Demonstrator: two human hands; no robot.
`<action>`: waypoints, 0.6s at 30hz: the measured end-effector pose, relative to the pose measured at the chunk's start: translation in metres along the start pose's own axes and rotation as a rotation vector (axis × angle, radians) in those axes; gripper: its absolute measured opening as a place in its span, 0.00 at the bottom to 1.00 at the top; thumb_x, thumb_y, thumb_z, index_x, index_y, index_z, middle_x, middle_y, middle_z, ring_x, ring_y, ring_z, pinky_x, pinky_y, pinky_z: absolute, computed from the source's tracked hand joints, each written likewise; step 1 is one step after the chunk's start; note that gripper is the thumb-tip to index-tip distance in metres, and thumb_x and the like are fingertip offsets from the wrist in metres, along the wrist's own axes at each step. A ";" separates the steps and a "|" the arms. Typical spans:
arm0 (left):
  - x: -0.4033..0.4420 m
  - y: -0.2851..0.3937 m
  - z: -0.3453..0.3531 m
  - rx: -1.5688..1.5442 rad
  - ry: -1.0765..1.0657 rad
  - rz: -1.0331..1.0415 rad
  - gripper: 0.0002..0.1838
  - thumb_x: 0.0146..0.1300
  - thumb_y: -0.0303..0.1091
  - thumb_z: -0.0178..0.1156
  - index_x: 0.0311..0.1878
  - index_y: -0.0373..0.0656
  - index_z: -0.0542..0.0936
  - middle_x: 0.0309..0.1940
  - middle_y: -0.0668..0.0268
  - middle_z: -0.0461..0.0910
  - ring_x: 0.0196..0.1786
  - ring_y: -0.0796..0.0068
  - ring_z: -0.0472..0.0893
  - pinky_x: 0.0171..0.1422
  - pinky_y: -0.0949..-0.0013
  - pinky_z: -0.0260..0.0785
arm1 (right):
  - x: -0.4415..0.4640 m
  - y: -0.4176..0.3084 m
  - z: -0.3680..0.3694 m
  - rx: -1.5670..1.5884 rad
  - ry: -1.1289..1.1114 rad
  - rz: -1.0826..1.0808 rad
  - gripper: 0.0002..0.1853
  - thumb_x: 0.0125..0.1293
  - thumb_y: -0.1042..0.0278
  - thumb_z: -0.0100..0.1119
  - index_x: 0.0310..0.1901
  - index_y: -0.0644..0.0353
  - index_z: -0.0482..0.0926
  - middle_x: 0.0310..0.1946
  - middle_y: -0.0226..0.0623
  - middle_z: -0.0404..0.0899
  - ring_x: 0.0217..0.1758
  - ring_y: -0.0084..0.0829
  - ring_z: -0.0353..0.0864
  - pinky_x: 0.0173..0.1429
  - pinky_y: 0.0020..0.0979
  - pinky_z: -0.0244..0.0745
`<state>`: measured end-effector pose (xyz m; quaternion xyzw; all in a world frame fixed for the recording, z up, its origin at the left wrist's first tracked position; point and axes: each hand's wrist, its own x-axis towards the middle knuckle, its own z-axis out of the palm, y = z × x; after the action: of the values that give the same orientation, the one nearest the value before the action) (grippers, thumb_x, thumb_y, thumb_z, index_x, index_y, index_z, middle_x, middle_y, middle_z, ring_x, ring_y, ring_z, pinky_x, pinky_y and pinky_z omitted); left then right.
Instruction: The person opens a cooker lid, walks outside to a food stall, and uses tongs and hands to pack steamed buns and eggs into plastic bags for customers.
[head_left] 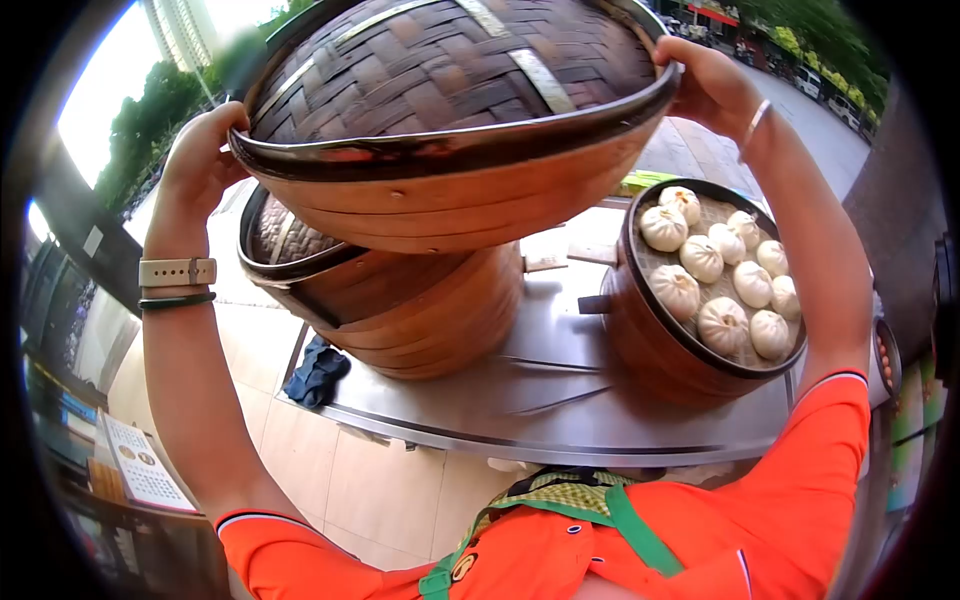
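Observation:
Both my hands grip a large round bamboo steamer (450, 200) with a woven, domed lid top, held up in front of me and tilted. My left hand (203, 160) is closed on its left rim, my right hand (708, 88) on its right rim. Whether anything is inside it is hidden. Below stands a stack of bamboo steamers (420, 310), partly covered from view, with a woven lid (283, 235) showing at its left. To the right, an uncovered steamer (660, 350) holds several white pleated buns (702, 258) on a liner.
The steamers stand on a metal table (470, 410). A dark blue cloth (317, 372) lies at its left edge. A calendar-like printed card (145, 465) is at lower left. Beyond the table are a paved street, parked vehicles and trees (150, 130).

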<state>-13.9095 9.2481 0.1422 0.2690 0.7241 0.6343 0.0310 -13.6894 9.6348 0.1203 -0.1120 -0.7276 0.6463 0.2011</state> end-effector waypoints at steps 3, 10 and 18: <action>-0.093 0.007 -0.038 0.053 0.433 -0.151 0.05 0.48 0.35 0.53 0.24 0.45 0.71 0.22 0.69 0.70 0.22 0.72 0.74 0.29 0.71 0.72 | 0.087 0.013 0.067 0.038 -0.282 0.034 0.09 0.51 0.64 0.55 0.29 0.58 0.69 0.24 0.35 0.74 0.26 0.28 0.78 0.45 0.30 0.76; -0.122 0.003 -0.028 0.283 0.434 -0.180 0.09 0.52 0.41 0.53 0.30 0.47 0.72 0.23 0.71 0.70 0.25 0.76 0.73 0.31 0.73 0.70 | 0.099 0.017 0.090 0.008 -0.321 0.147 0.13 0.49 0.57 0.57 0.30 0.56 0.71 0.26 0.32 0.71 0.27 0.24 0.74 0.34 0.25 0.74; -0.135 -0.069 -0.129 0.601 0.404 0.384 0.21 0.65 0.28 0.41 0.62 0.40 0.60 0.56 0.57 0.64 0.56 0.70 0.68 0.55 0.72 0.65 | 0.063 0.018 0.040 -0.225 -0.290 -0.112 0.26 0.59 0.50 0.51 0.52 0.62 0.69 0.45 0.39 0.72 0.46 0.32 0.71 0.50 0.30 0.68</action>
<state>-13.8682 9.0698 0.0622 0.2666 0.8054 0.4286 -0.3108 -13.7651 9.6285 0.1085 0.0013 -0.8217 0.5580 0.1161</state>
